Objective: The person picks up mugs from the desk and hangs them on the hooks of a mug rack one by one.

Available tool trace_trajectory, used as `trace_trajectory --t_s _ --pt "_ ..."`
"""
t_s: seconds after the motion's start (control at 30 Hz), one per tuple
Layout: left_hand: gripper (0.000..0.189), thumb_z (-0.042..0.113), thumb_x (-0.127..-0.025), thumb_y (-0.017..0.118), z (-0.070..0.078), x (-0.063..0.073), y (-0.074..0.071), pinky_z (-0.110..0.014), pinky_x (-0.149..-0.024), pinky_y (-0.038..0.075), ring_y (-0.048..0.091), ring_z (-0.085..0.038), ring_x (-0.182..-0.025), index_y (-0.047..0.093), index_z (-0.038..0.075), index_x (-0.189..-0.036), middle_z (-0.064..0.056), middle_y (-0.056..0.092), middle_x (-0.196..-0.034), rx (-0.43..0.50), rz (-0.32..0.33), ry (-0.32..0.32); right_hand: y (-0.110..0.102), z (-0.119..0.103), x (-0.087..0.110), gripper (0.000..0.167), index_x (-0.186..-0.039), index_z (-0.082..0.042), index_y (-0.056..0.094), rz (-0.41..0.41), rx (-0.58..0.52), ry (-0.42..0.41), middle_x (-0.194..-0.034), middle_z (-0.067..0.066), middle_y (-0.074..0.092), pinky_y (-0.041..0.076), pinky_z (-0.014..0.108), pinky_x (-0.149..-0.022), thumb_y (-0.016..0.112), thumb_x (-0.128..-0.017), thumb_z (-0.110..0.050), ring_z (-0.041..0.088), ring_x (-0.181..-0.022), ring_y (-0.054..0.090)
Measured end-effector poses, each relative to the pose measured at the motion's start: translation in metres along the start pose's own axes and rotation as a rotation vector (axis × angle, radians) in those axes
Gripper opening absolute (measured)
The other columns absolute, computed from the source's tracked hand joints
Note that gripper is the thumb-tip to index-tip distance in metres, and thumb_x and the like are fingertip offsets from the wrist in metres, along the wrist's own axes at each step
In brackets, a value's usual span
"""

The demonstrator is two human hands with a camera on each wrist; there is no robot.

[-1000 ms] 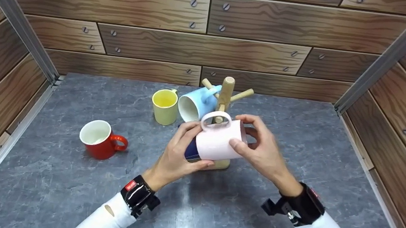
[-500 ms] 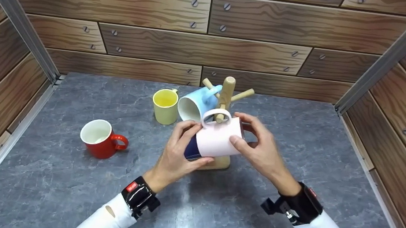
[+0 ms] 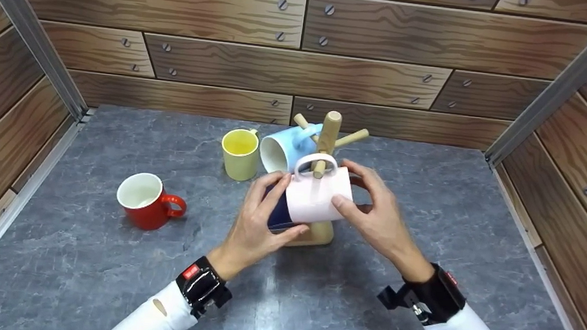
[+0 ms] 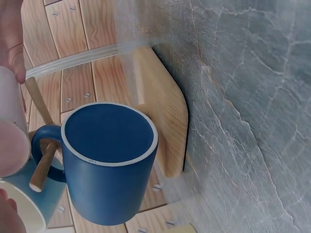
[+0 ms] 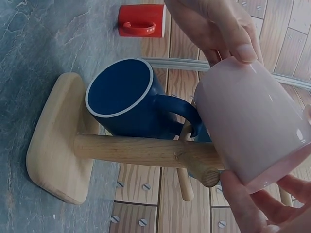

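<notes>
- Pink mug (image 3: 317, 199): held sideways before the wooden mug rack (image 3: 330, 128), clear of the tabletop (image 3: 78, 252), opening turned to the right.
- Left hand (image 3: 254, 217): fingers curved about the base end; mug apparently pinched lightly.
- Right hand (image 3: 376, 220): rim end pinched between thumb and fingers.
- Handle (image 3: 307, 159): turned uppermost, its loop lined up with the front peg (image 3: 320, 168); whether it is threaded cannot be told.
- Dark blue mug (image 4: 112, 179): hung by its handle on a side peg, close to the left hand.
- Light blue mug (image 3: 295, 144): apparently hung behind.
- Yellow mug (image 3: 239, 165), red mug (image 3: 146, 215): stood upright at left.
- Handling, as judged: loop best kept square to the peg tip, dark blue mug best left unknocked, and grip best released only once weight is borne.
</notes>
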State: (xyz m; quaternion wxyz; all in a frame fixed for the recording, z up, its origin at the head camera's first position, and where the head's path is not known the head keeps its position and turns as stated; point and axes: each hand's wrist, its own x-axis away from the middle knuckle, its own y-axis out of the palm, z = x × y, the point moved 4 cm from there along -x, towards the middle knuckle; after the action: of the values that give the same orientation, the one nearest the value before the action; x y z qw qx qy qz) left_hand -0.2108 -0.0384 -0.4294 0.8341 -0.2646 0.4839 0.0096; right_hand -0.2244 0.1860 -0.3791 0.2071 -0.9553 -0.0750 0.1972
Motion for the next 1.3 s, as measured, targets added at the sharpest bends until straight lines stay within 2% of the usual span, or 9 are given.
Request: trace_trajectory --t_s 0.13,0.27,0.47,0.6,0.73,0.9,1.03,1.13,1.3 --pt "0.087 0.042 -0.084 0.087 0.0 0.0 0.0 -0.043 -0.118 0.039 0.048 -0.033 -0.136 0.049 -0.002 -0.15 -0.02 0.049 -0.144 0.011 -0.002 -0.004 -0.002 0.001 -0.001 0.063 -0.153 -0.012 0.051 0.002 0.01 0.003 -0.149 0.009 0.054 0.062 0.038 -0.081 0.074 -0.095 -0.02 0.025 -0.131 0.057" --pt "0.082 0.054 -0.091 0.076 0.0 -0.004 -0.003 -0.046 -0.12 0.037 0.045 -0.034 -0.14 0.052 0.001 -0.148 -0.02 0.048 -0.146 0.029 0.022 -0.008 -0.008 0.004 -0.002 0.062 -0.154 -0.012 0.049 0.018 0.022 -0.009 -0.15 0.01 0.054 0.061 0.034 -0.08 0.069 -0.097 -0.022 0.028 -0.129 0.058" --pt "0.073 0.057 -0.095 0.069 0.005 -0.022 -0.013 -0.053 -0.121 0.035 0.043 -0.04 -0.142 0.055 0.002 -0.141 -0.022 0.047 -0.146 0.058 0.075 0.009 -0.023 0.003 -0.009 0.052 -0.147 -0.002 0.054 0.128 -0.043 -0.077 -0.143 0.017 0.058 0.06 0.03 -0.083 0.057 -0.099 -0.021 0.035 -0.122 0.059" --pt "0.067 0.052 -0.095 0.07 0.009 -0.038 -0.018 -0.055 -0.12 0.034 0.043 -0.043 -0.141 0.057 0.002 -0.137 -0.024 0.047 -0.144 0.079 0.105 0.059 -0.03 0.003 -0.017 0.05 -0.148 -0.002 0.053 0.18 -0.063 -0.063 -0.142 0.017 0.058 0.059 0.026 -0.086 0.053 -0.102 -0.021 0.035 -0.124 0.059" --pt "0.058 0.044 -0.094 0.073 0.015 -0.054 -0.019 -0.055 -0.12 0.035 0.044 -0.044 -0.14 0.06 0.003 -0.133 -0.024 0.048 -0.142 0.098 0.121 0.121 -0.03 0.004 -0.028 0.053 -0.153 -0.003 0.048 0.188 -0.076 -0.036 -0.144 0.019 0.056 0.057 0.027 -0.091 0.053 -0.103 -0.022 0.031 -0.127 0.058" --pt "0.041 0.03 -0.092 0.08 0.026 -0.07 -0.017 -0.052 -0.119 0.037 0.048 -0.042 -0.139 0.068 0.007 -0.125 -0.019 0.056 -0.136 0.095 0.117 0.195 -0.026 0.001 -0.041 0.059 -0.157 -0.005 0.042 0.201 -0.091 -0.049 -0.143 0.019 0.054 0.056 0.029 -0.094 0.055 -0.103 -0.023 0.029 -0.129 0.057" --pt "0.025 0.021 -0.093 0.08 0.032 -0.077 -0.014 -0.05 -0.118 0.038 0.053 -0.04 -0.134 0.074 0.01 -0.114 -0.013 0.064 -0.126 0.056 0.11 0.242 -0.022 -0.001 -0.05 0.055 -0.157 -0.005 0.043 0.224 -0.09 -0.076 -0.144 0.02 0.055 0.055 0.031 -0.097 0.055 -0.105 -0.019 0.03 -0.129 0.058" --pt "0.017 0.015 -0.093 0.079 0.033 -0.079 -0.012 -0.048 -0.117 0.04 0.058 -0.037 -0.129 0.076 0.009 -0.108 -0.01 0.068 -0.118 0.044 0.109 0.255 -0.02 -0.002 -0.055 0.049 -0.154 -0.005 0.047 0.246 -0.074 -0.093 -0.141 0.018 0.059 0.055 0.029 -0.094 0.054 -0.107 -0.016 0.025 -0.125 0.06" --pt "0.015 0.01 -0.09 0.081 0.032 -0.081 -0.01 -0.047 -0.111 0.045 0.063 -0.028 -0.119 0.079 0.009 -0.105 -0.006 0.074 -0.109 0.043 0.109 0.248 -0.019 0.0 -0.061 0.037 -0.143 -0.002 0.06 0.286 -0.012 -0.118 -0.125 0.014 0.068 0.054 0.023 -0.083 0.053 -0.109 -0.015 0.015 -0.099 0.065"
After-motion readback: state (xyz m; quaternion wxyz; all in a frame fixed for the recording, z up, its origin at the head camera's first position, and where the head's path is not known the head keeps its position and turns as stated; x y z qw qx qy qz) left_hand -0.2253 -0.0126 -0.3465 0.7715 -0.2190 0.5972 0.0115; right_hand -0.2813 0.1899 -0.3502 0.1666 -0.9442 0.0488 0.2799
